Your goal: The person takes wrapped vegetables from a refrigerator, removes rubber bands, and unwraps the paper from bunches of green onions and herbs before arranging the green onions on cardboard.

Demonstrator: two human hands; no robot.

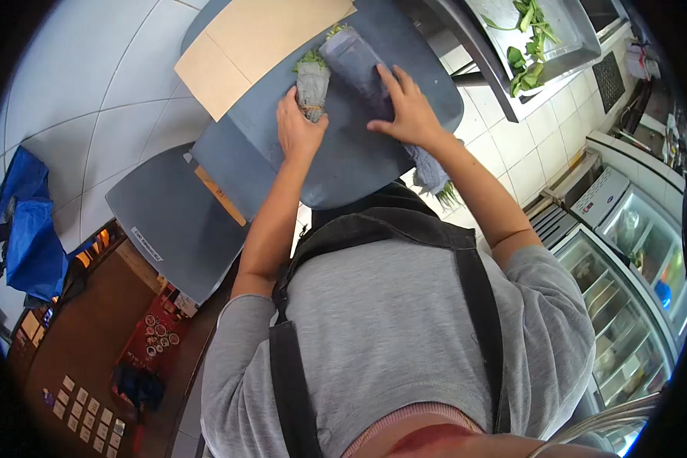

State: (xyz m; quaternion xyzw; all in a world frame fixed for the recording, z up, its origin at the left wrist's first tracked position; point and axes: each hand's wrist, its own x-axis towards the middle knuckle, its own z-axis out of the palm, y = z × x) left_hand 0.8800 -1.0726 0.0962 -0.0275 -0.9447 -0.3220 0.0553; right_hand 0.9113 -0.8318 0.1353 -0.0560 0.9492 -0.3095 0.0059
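Holding a small bundle [311, 84], the left hand [302, 128] has its thumb on one side and its fingers on the other in the head view. The bundle lies on a dark grey counter [343, 169]. It has grey wrap around it, a thin band [311, 108] near the bottom, and green leaves [311, 58] poking out of the top.

The right hand [411, 111] has its fingers and thumb spread wide apart. It is at the side of a big bundle [351, 58], and one cannot tell how firmly it touches. The big bundle is grey too, lies just beside the small one, and leans over to one side. A bit of green shows at its top.

Under the right arm, more grey wrap [429, 169] sticks out past the counter's edge, with green tips [448, 196] at its end. The arm hides whether it joins the big bundle.

A flat piece of cardboard [259, 34] lies on the far part of the counter. Off to the right, a metal tray [572, 38] has loose green leafy stems [530, 75] in it.
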